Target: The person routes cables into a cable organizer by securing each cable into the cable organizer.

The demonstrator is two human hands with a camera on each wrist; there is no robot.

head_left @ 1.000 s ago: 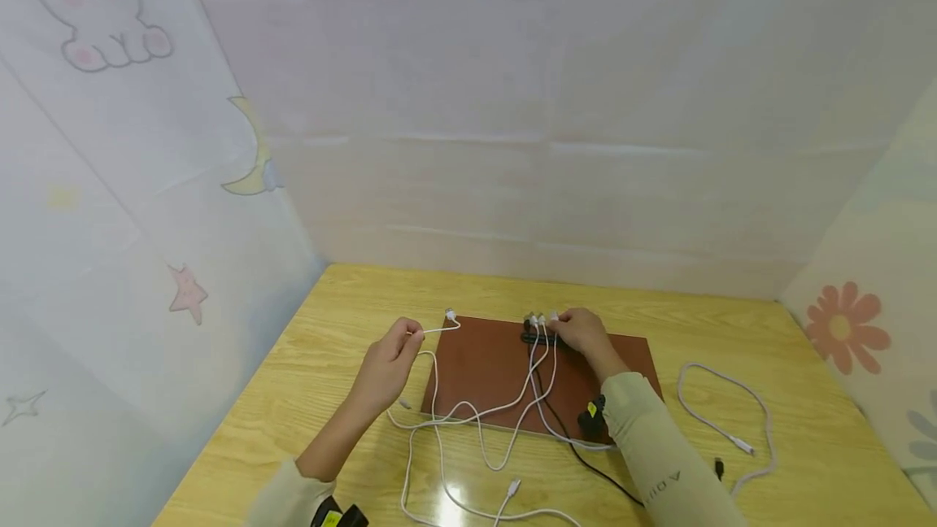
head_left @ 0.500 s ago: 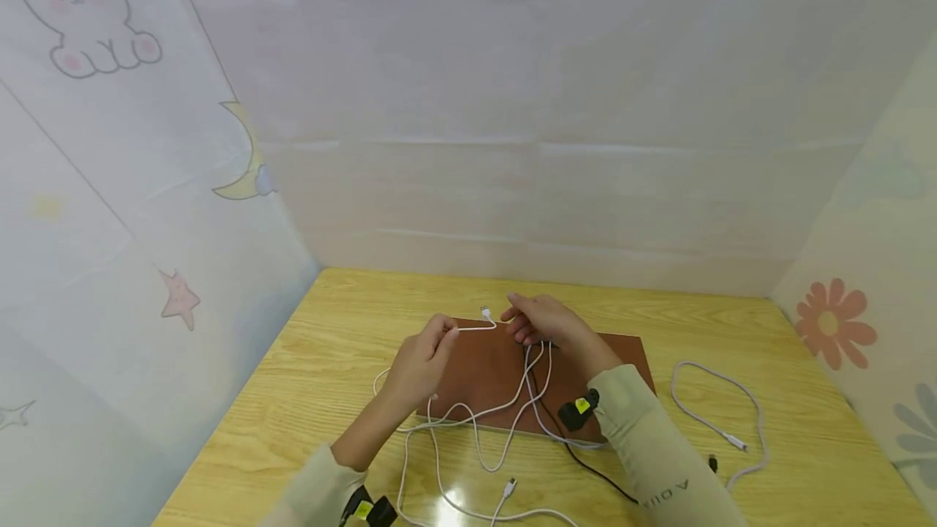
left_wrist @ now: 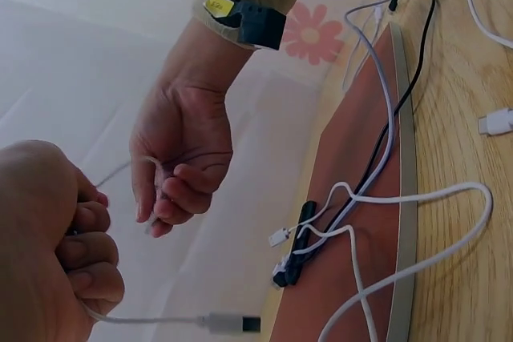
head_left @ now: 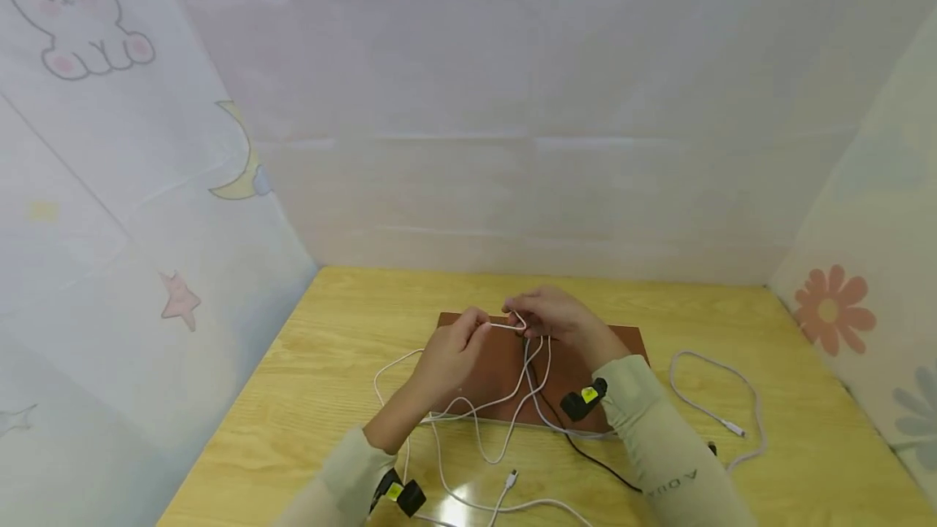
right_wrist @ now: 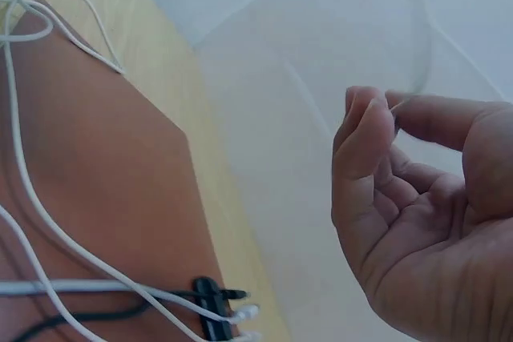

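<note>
My left hand [head_left: 448,352] grips a thin white USB cable [head_left: 505,325] above the brown board [head_left: 498,372]. From that hand, in the left wrist view, a white plug [left_wrist: 220,323] with a dark tip sticks out. Just to the right, my right hand [head_left: 560,324] pinches the cable near one end between thumb and fingertips; its fingers mostly hide that end. A slim black cable holder [right_wrist: 210,306] lies at the board's far edge, with several white and black cable ends set in it.
White cables trail over the board's near edge, one ending in a white plug [head_left: 511,478] on the wooden table [head_left: 293,397]. A black cable [head_left: 596,462] runs toward the front. At the right lie a looped pale cable [head_left: 757,405] and a small black plug [head_left: 712,448]. Printed fabric walls surround the table.
My right hand has left the cable holder, moved left with loose fingers, and now pinches the white cable. My left hand has carried the cable rightward to meet it.
</note>
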